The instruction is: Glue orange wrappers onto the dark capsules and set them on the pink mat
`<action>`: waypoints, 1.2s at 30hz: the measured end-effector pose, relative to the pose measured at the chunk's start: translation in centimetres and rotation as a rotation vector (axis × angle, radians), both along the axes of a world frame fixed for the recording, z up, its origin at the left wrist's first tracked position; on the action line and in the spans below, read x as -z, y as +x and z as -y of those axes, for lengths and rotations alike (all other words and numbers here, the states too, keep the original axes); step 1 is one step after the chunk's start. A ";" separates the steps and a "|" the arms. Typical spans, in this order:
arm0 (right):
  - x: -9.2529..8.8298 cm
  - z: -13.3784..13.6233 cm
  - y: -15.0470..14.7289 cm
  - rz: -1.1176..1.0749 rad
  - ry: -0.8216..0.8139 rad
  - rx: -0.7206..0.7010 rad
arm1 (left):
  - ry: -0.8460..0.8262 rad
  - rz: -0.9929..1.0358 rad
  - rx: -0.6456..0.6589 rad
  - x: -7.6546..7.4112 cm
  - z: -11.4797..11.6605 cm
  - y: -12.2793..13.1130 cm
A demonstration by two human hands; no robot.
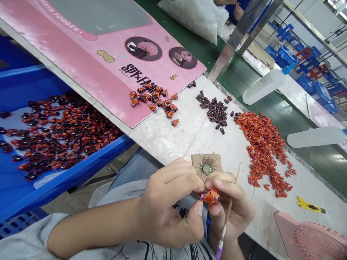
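Observation:
My left hand (173,202) and my right hand (233,206) meet over my lap, at the front edge of the table. Between their fingertips is a small orange painted figure piece (210,196) with blue marks. A thin brush (228,213) with a purple end also rests in my right hand, its tip pointing up. Just beyond my fingers lies a brown cardboard square (195,160) with a small round cap of liquid (206,168) on it and dark specks around. Farther back are a pile of orange pieces (261,141) and a group of small black pieces (215,112).
Several orange-and-black pieces (155,97) lie on a pink printed sheet (105,83). A blue bin (119,146) holds many more, left of the table. Two translucent bottles (264,86), a yellow cutter (309,206) and a pink fan (314,238) are to the right. Another person's hand (238,11) shows behind.

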State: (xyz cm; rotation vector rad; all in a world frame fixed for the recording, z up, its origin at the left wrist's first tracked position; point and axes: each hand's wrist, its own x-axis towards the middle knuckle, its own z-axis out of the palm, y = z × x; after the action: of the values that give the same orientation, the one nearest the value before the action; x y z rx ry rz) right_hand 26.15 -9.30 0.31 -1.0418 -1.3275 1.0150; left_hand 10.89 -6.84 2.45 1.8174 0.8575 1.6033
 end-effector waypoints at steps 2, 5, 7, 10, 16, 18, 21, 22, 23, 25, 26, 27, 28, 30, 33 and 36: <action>-0.1 -0.1 -0.5 -0.049 0.067 0.003 | 0.004 -0.023 0.013 0.1 -0.1 -0.1; -0.4 -0.2 -1.3 -0.147 -0.046 0.021 | 0.010 -0.009 0.005 0.5 -0.2 -0.1; -0.6 -0.2 -1.5 -0.183 -0.126 0.027 | 0.013 0.004 0.004 0.7 -0.3 -0.1; -0.7 -0.3 -1.5 -0.186 -0.166 0.007 | 0.006 -0.024 0.027 0.9 -0.4 -0.1; 0.0 -0.7 -1.1 -0.122 -0.083 0.013 | -0.202 0.087 0.101 1.3 -0.5 -0.3; 0.2 -0.7 -1.1 -0.094 -0.032 0.027 | -0.367 0.197 0.180 1.6 -0.8 -0.5; 0.5 -0.7 -1.0 -0.079 0.003 0.056 | -0.555 0.376 0.338 2.2 -1.2 -0.8; 0.5 -0.7 -0.9 -0.077 0.010 0.060 | -0.581 0.421 0.380 2.4 -1.4 -0.9; 0.6 -0.7 -0.9 -0.076 0.014 0.058 | -0.595 0.455 0.407 2.6 -1.5 -1.0; 0.5 -0.7 -0.8 -0.074 0.024 0.048 | -0.602 0.495 0.429 2.9 -1.6 -1.1; 0.5 -0.7 -0.8 -0.072 0.024 0.043 | -0.604 0.505 0.431 3.0 -1.7 -1.1; 0.5 -0.7 -0.7 -0.071 0.022 0.039 | -0.604 0.514 0.432 3.1 -1.7 -1.1; 0.4 -0.7 -0.7 -0.071 0.020 0.035 | -0.604 0.521 0.439 3.2 -1.7 -1.1; 0.4 -0.6 -0.6 -0.072 0.011 0.037 | -0.605 0.536 0.461 3.3 -1.6 -1.1; 0.3 -0.6 -0.6 -0.070 0.012 0.063 | -0.645 0.557 0.461 3.2 -1.7 -1.1; 0.1 -0.8 -0.7 -0.064 0.043 0.105 | -0.685 0.563 0.425 3.0 -1.7 -1.2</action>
State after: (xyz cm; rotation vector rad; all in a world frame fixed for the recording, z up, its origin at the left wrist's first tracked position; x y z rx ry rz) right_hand 25.41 -8.54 0.21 -1.0279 -1.2253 0.9299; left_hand 9.67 -5.11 -0.53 0.9181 0.5943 1.2308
